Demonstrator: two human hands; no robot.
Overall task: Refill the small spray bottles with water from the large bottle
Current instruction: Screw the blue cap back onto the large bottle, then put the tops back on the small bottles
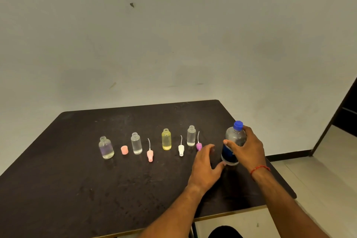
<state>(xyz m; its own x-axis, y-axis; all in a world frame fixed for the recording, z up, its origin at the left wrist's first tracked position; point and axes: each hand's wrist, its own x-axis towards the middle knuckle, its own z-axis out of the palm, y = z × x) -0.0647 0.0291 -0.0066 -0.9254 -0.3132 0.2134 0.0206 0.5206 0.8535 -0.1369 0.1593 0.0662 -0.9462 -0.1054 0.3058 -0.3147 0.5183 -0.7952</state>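
Observation:
The large water bottle (232, 145), with a blue cap and dark blue label, stands upright at the right of the dark table (77, 189). My right hand (249, 149) is wrapped around its upper body. My left hand (205, 168) hovers just left of the bottle's base with fingers spread, the thumb close to the bottle. Several small open bottles stand in a row: a round clear one (106, 148), a clear one (136, 143), a yellow one (166, 139) and a clear one (191, 136). None has its sprayer on.
Loose parts lie between the small bottles: a pink cap (124, 150), a pink sprayer (150, 154), a white sprayer (181, 149) and a purple sprayer (199, 145) partly behind my left hand. The table's right edge is near the large bottle. A wall stands behind.

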